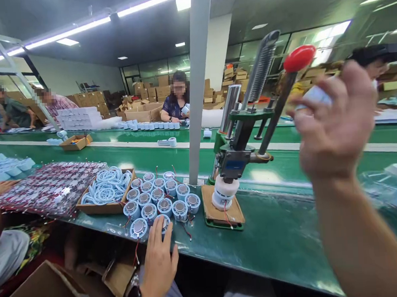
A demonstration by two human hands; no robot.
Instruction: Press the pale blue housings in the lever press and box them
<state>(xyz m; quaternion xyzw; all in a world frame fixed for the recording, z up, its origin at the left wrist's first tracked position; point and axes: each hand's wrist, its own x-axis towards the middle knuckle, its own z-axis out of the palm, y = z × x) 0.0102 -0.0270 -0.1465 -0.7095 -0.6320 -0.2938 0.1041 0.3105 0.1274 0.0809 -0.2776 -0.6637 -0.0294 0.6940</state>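
My left hand [159, 254] reaches over the near edge of the bench. Its extended fingers touch a round light-blue speaker unit [163, 221], partly hidden beneath them. Around it stand several more speaker units [148, 211] with grey centres and thin red and black wires. Raised at the right, my right hand [337, 123] is smeared by motion, its fingers curled around a small light-blue part [316, 96]. Left of that hand is the red knob [299, 58] of a hand press [234, 157]. Under the press head sits a white round piece [224, 193] with a wire hanging out.
A cardboard box of light-blue rings [109, 186] and a sheet of wired circuit boards [54, 187] lie at the left. A grey post [197, 86] rises behind the bench. Across the green conveyor [145, 153] a person handles parts. A neighbour's arm shows at far left.
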